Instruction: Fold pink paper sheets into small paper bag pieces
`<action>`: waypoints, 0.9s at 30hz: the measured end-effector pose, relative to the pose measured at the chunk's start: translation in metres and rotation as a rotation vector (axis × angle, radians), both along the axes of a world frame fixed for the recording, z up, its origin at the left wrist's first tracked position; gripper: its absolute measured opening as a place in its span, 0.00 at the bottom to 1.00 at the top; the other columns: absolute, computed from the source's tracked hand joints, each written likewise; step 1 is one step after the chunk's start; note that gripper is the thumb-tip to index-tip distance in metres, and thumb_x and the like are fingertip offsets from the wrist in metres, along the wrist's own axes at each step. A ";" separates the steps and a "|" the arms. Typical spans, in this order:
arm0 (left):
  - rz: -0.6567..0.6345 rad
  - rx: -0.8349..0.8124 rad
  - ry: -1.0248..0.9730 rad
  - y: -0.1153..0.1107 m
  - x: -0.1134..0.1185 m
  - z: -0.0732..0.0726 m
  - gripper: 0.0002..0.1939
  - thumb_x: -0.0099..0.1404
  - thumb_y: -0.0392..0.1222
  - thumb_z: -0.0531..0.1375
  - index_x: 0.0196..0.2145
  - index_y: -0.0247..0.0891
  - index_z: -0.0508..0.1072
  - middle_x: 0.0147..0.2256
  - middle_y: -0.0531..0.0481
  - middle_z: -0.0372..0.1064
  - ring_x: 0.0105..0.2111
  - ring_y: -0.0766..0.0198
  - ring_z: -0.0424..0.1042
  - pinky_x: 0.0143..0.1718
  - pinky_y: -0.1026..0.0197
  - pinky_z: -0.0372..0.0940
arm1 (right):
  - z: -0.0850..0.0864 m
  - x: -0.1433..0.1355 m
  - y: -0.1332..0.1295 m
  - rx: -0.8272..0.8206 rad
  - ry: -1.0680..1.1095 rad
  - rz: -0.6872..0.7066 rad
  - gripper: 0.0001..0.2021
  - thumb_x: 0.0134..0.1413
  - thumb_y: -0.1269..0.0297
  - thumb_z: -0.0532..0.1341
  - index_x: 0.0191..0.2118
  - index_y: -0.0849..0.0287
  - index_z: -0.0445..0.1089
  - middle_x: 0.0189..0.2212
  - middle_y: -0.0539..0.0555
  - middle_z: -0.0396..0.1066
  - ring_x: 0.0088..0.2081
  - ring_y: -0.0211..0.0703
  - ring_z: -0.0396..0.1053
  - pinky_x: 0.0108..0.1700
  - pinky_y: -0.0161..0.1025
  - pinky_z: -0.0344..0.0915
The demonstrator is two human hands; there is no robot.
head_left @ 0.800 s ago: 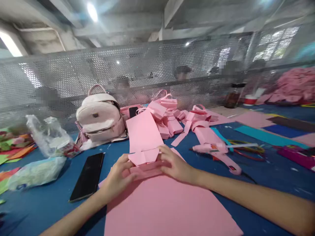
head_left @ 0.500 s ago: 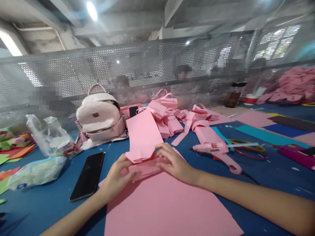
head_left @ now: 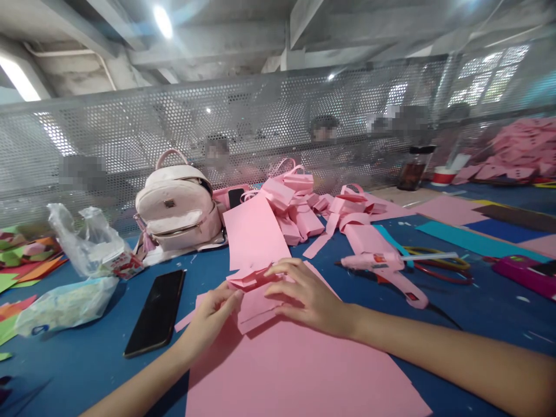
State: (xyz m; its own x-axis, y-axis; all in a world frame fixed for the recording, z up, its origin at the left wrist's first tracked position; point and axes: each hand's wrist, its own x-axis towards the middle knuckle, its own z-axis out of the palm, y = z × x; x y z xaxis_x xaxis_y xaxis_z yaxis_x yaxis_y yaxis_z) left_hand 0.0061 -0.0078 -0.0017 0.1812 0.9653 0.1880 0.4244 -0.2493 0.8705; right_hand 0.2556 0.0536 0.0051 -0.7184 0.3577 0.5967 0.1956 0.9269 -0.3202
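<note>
Left hand (head_left: pixel 217 310) pinches one end of folded pink paper (head_left: pixel 257 308) over a larger sheet (head_left: pixel 304 370), toward the near edge of the blue desk (head_left: pixel 87 365); right hand (head_left: pixel 306 295) curves over the other end, fingers parted, its grip hard to tell. Apparently light, crisp and easily creased, the piece is best held by its ends. A perforated panel (head_left: pixel 260 104) lines the desk's far edge beneath a concrete ceiling (head_left: pixel 234 43).

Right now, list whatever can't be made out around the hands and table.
All in the head view:
- Folded pink paper: right end hidden by the right hand.
- Large pink sheet: near end cut off by the bottom edge.
- Magenta object: cut off by the right edge.
</note>
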 end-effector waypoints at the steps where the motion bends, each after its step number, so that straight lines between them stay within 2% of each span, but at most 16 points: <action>1: -0.007 -0.003 0.008 -0.001 0.001 0.000 0.25 0.73 0.55 0.48 0.21 0.41 0.53 0.24 0.54 0.53 0.31 0.61 0.55 0.36 0.59 0.53 | 0.000 0.000 -0.001 -0.004 -0.003 0.007 0.10 0.62 0.64 0.65 0.49 0.53 0.72 0.54 0.55 0.66 0.59 0.49 0.57 0.62 0.46 0.55; 7: -0.014 0.010 0.053 -0.006 0.005 0.004 0.25 0.73 0.54 0.48 0.20 0.40 0.55 0.25 0.53 0.54 0.31 0.61 0.56 0.36 0.59 0.52 | 0.001 -0.004 -0.008 -0.040 -0.004 -0.003 0.08 0.58 0.67 0.68 0.43 0.55 0.71 0.53 0.55 0.67 0.58 0.48 0.57 0.61 0.44 0.56; 13: -0.008 0.085 0.091 -0.010 0.008 0.007 0.25 0.74 0.53 0.48 0.21 0.40 0.58 0.30 0.50 0.58 0.33 0.59 0.60 0.38 0.59 0.55 | -0.001 -0.004 -0.011 -0.012 -0.011 -0.034 0.03 0.61 0.69 0.64 0.40 0.55 0.71 0.52 0.54 0.67 0.58 0.48 0.56 0.61 0.45 0.56; 21: 0.023 0.160 0.151 -0.013 0.006 0.003 0.22 0.75 0.50 0.49 0.28 0.38 0.72 0.33 0.47 0.65 0.39 0.55 0.65 0.42 0.56 0.57 | -0.002 -0.004 -0.012 0.068 -0.082 -0.031 0.06 0.64 0.64 0.61 0.43 0.55 0.74 0.54 0.57 0.64 0.60 0.52 0.54 0.62 0.49 0.55; 27: -0.004 0.171 0.163 -0.017 0.008 0.001 0.21 0.75 0.48 0.49 0.35 0.40 0.79 0.38 0.45 0.67 0.41 0.54 0.68 0.45 0.55 0.60 | -0.001 -0.004 -0.016 0.143 -0.218 -0.001 0.14 0.67 0.60 0.58 0.54 0.47 0.73 0.58 0.57 0.60 0.62 0.55 0.49 0.63 0.52 0.53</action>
